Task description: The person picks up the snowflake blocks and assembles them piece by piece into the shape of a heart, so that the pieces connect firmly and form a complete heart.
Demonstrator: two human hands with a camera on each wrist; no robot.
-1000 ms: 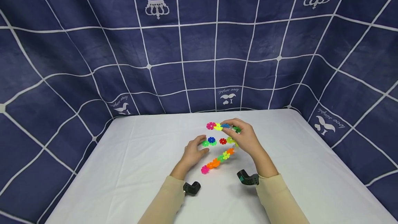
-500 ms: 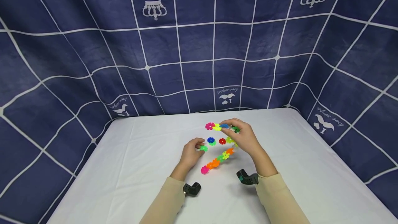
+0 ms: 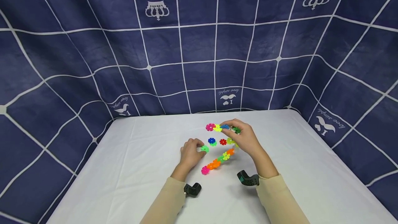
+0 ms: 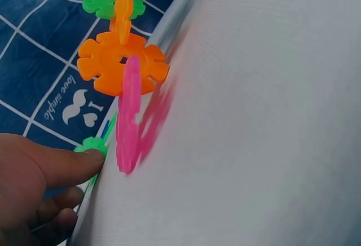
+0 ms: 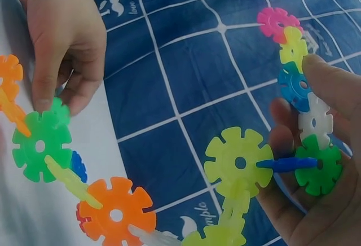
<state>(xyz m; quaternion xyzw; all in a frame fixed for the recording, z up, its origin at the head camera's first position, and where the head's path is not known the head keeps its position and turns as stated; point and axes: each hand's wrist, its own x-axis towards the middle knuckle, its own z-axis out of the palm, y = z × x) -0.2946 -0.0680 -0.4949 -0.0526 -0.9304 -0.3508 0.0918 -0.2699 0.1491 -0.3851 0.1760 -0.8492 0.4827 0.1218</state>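
My left hand [image 3: 190,155] pinches a light green snowflake disc [image 3: 204,148] between thumb and fingers, also seen as a green disc [image 4: 90,143] in the left wrist view. My right hand [image 3: 244,137] holds a long chain of slotted plastic discs [image 3: 216,163] near one end, around its blue disc [image 5: 294,86] and white disc [image 5: 316,121]. Beyond the fingers the chain ends in yellow and pink discs [image 5: 278,25]. Its other arm curves toward me through yellow, orange and green discs to a pink end disc [image 4: 128,116], close over the cloth.
Between the hands lie a loose dark blue disc [image 3: 211,140], another green disc [image 3: 213,143] and a red disc [image 3: 223,142]. A white cloth [image 3: 146,155] covers the table. Blue checked curtains [image 3: 199,44] stand behind it and at both sides.
My left hand has picked up the light green disc from beside the blue one and drawn it slightly nearer to me. The right hand and the chain stay almost still.
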